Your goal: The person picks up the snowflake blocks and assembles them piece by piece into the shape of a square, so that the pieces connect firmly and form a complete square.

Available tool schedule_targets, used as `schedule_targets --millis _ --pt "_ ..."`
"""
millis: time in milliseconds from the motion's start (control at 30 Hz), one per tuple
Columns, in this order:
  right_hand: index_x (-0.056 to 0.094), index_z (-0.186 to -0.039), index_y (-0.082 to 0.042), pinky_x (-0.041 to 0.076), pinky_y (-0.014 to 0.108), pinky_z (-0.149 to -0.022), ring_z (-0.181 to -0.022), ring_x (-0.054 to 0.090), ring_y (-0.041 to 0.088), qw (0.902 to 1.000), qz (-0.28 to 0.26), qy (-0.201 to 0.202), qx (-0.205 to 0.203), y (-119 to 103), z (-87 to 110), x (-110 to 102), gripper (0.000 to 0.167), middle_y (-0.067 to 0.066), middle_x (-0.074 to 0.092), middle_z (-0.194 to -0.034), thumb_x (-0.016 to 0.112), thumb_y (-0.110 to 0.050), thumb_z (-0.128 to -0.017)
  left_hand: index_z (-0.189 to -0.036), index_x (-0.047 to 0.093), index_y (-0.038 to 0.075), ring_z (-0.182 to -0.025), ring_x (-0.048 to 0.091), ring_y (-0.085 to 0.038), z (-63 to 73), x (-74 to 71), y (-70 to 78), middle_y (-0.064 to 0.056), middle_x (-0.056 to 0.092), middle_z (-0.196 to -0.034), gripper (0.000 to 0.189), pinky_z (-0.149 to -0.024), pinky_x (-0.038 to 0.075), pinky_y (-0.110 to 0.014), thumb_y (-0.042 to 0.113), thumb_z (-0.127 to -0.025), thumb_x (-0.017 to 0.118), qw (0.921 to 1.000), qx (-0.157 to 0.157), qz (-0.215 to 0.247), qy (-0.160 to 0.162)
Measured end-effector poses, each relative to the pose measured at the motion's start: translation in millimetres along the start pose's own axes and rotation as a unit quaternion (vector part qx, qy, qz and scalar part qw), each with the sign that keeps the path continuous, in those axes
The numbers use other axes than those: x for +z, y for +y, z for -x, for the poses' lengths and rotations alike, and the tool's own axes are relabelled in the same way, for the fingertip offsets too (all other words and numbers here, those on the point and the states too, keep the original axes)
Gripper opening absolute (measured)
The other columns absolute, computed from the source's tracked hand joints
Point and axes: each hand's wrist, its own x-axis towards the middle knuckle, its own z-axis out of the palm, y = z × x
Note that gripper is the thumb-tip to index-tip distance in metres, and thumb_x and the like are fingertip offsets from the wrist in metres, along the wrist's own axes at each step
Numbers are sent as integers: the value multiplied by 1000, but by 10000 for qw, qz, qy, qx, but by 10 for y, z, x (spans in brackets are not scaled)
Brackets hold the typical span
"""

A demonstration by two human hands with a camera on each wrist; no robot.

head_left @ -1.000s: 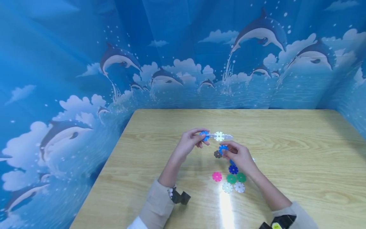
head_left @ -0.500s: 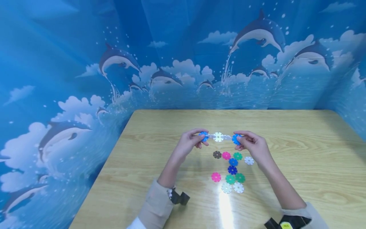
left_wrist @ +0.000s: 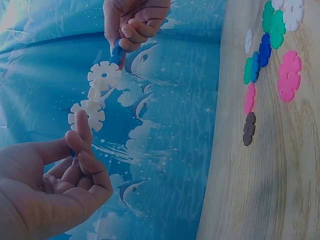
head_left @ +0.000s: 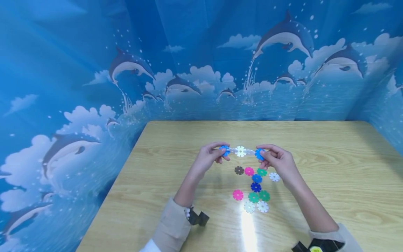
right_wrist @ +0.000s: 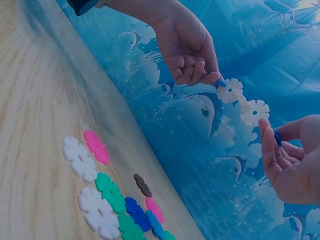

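Observation:
My left hand pinches a blue snowflake disc with notched edges. A row of white snowflake discs runs right from it, raised above the table. At the row's other end, my right hand pinches a second blue disc between thumb and fingers. The left wrist view shows the white discs joined at angles, some edge-on. In the right wrist view the blue disc by my right hand touches or slots into the white chain; fingertips hide the joint.
Below the hands, loose discs lie flat on the wooden table: a brown disc, a pink disc, a dark blue disc, a green disc, a white disc and several others. A dolphin-print backdrop stands behind.
My right hand has moved up and right from over the loose discs, bringing its blue disc to the right end of the white chain. My left hand has stayed nearly still.

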Motion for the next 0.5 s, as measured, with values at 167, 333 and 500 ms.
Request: schedule_targets --millis 167,333,500 --pt "58 -118 -1 55 31 -57 -62 61 24 9999 115 39 -19 -320 113 135 32 16 63 -81 61 -18 -91 -119 59 4 -59 54 -11 0 1 5 -11 68 -80 29 -58 47 -18 13 -92 57 10000 -5 11 -12" --pt "60 -115 -2 55 28 -56 -61 61 20 9997 196 33 -131 -510 187 226 30 13 62 -78 61 -19 -90 -119 59 4 -58 53 -10 -2 3 5 -11 68 -80 29 -57 46 -18 12 -92 57 10000 -14 6 -2" --pt "59 -115 -1 55 31 -59 -61 60 18 9989 433 -19 -171 -516 183 265 36 13 61 -77 62 -26 -89 -118 59 5 -59 54 -11 -3 8 1 -10 68 -79 27 -58 47 -19 12 -92 56 10000 -36 -24 17"
